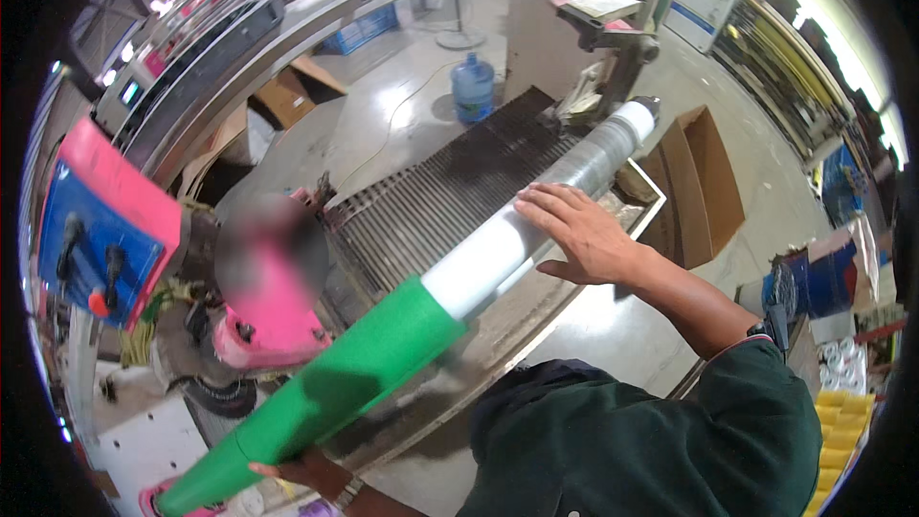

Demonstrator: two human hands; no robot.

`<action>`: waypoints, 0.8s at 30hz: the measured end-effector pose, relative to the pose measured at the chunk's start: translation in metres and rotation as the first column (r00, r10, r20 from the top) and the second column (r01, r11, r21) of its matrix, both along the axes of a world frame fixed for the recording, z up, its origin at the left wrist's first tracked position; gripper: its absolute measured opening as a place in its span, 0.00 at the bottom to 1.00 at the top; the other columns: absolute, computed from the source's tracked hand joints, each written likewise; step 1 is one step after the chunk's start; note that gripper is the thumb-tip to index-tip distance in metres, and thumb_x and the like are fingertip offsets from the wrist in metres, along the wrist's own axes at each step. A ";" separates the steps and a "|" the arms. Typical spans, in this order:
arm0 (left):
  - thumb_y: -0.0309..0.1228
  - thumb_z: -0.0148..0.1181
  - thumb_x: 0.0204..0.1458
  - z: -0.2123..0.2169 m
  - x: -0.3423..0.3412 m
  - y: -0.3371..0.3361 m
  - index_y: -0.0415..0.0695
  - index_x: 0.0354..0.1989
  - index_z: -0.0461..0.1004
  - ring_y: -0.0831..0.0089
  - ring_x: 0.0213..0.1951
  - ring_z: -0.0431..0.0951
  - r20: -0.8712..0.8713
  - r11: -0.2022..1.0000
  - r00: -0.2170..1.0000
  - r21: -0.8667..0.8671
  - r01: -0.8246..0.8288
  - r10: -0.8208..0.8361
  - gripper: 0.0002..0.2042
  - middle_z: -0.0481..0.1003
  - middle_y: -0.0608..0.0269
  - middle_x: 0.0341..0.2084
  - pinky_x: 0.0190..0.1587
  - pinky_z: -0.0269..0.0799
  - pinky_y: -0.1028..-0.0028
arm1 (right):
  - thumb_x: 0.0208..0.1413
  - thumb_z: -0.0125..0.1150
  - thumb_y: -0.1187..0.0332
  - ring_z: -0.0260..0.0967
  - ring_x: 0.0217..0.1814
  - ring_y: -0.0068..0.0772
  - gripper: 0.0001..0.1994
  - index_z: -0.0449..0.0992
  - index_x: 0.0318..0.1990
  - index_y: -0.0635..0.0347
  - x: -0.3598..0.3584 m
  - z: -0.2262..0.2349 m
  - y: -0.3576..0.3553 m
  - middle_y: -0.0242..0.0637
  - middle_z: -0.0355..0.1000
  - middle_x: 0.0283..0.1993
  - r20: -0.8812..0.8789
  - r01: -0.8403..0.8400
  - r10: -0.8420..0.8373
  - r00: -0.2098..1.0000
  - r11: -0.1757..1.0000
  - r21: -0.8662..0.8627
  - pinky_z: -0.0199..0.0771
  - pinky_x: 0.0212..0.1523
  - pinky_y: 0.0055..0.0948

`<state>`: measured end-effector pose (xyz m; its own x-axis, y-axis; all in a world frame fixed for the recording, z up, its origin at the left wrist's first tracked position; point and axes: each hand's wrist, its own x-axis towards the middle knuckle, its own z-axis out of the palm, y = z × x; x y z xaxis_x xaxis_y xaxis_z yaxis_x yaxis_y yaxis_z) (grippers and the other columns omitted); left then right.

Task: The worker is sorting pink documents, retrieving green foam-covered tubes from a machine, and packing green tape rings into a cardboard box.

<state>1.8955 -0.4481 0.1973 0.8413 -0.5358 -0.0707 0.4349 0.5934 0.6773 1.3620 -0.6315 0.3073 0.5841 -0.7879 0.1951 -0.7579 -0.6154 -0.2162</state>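
Observation:
A long roller lies diagonally across the machine, from the lower left to the upper right. Green material point(383, 340) wraps its lower-left part, and a bare white stretch point(483, 268) follows. Farther up comes a greyish, clear-looking wrapped section point(603, 148). My right hand point(584, 235) rests on top of the white stretch, open, fingers stretched out flat over its surface. Low on the green part, my left hand point(311, 472) touches the near underside. One digit shows there, while the other fingers are hidden behind the roll.
A ribbed dark slatted bed point(440, 201) runs behind the roller. At left stand a blue and pink control panel point(100, 244) and a pink machine part point(278, 316). A water jug point(472, 86) stands beyond; an open cardboard box point(694, 187) is at right.

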 end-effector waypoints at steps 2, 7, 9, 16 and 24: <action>0.62 0.47 0.60 -0.002 -0.014 -0.013 0.40 0.65 0.64 0.48 0.61 0.69 0.218 0.981 0.975 0.174 -0.089 0.050 0.38 0.66 0.45 0.63 0.65 0.63 0.43 | 0.45 0.74 0.62 0.51 0.75 0.52 0.43 0.57 0.68 0.61 -0.011 -0.002 -0.004 0.48 0.57 0.70 -0.017 0.036 -0.036 0.999 0.999 -0.004 0.52 0.74 0.48; 0.62 0.49 0.59 0.002 -0.035 -0.018 0.41 0.63 0.66 0.52 0.60 0.69 -0.012 0.985 1.000 0.171 -0.025 0.028 0.37 0.68 0.50 0.61 0.66 0.61 0.47 | 0.41 0.75 0.64 0.52 0.74 0.51 0.43 0.60 0.67 0.59 -0.034 -0.001 -0.018 0.46 0.58 0.70 -0.054 0.035 -0.038 0.998 0.998 -0.047 0.52 0.74 0.49; 0.61 0.45 0.62 0.009 -0.073 -0.036 0.43 0.65 0.64 0.53 0.62 0.67 -0.034 0.992 0.999 0.120 0.041 -0.037 0.35 0.66 0.51 0.63 0.66 0.60 0.46 | 0.39 0.75 0.65 0.53 0.74 0.51 0.44 0.60 0.67 0.59 -0.042 0.004 -0.022 0.45 0.59 0.70 -0.098 0.080 -0.082 0.992 0.996 -0.027 0.51 0.74 0.49; 0.59 0.54 0.58 0.024 -0.187 -0.065 0.46 0.64 0.66 0.59 0.61 0.68 -0.151 0.984 0.974 0.033 0.175 -0.168 0.34 0.70 0.58 0.60 0.66 0.62 0.53 | 0.36 0.77 0.63 0.56 0.72 0.48 0.46 0.61 0.67 0.59 -0.085 0.008 -0.064 0.46 0.63 0.67 -0.127 -0.084 0.088 0.988 0.996 0.039 0.52 0.74 0.48; 0.62 0.52 0.58 0.007 -0.328 -0.114 0.44 0.63 0.66 0.59 0.61 0.69 -0.117 0.948 0.941 -0.036 0.317 -0.319 0.36 0.70 0.57 0.60 0.67 0.60 0.54 | 0.36 0.76 0.64 0.63 0.65 0.48 0.43 0.64 0.64 0.63 -0.205 0.016 -0.121 0.45 0.68 0.62 -0.118 -0.196 0.196 0.973 0.980 0.013 0.60 0.68 0.45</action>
<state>1.5673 -0.5619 0.2041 0.6130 -0.7759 -0.1494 0.6801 0.4218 0.5996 1.1571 -0.7525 0.3236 0.7462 -0.6559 0.1143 -0.6426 -0.7544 -0.1336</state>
